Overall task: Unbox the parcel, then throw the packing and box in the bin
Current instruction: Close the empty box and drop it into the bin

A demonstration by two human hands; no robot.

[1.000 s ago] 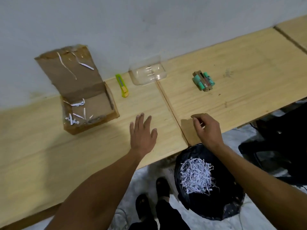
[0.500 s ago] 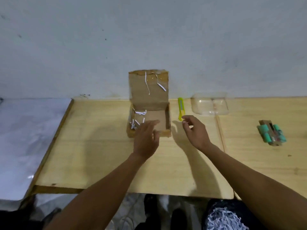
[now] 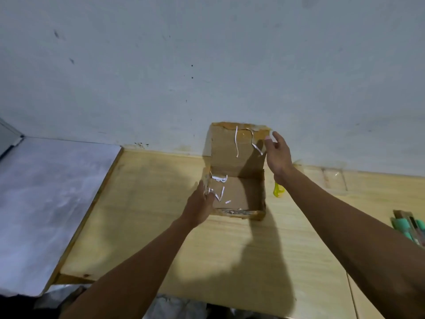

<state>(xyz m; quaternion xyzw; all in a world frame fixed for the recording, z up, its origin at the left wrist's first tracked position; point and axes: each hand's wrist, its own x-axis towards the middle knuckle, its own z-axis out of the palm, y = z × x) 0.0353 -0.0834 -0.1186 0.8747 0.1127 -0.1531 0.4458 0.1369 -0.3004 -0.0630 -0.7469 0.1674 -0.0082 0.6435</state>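
Observation:
An open brown cardboard box (image 3: 239, 194) stands on the wooden table (image 3: 147, 215), its lid upright against the wall. A few white paper shreds (image 3: 219, 192) cling to its floor and lid. My left hand (image 3: 200, 204) grips the box's left wall near the front corner. My right hand (image 3: 277, 153) is at the lid's upper right corner, fingers touching its edge. The bin is out of view.
A yellow utility knife (image 3: 278, 191) lies right of the box, partly hidden by my right forearm. A clear plastic tray (image 3: 333, 180) sits by the wall. A green-and-wood item (image 3: 409, 229) lies at the right edge. A grey surface (image 3: 46, 203) adjoins the table's left side.
Both hands have reached the box: the left one has closed on its left wall, the right one has risen to the lid's top corner. My view has moved closer; the bin has left it.

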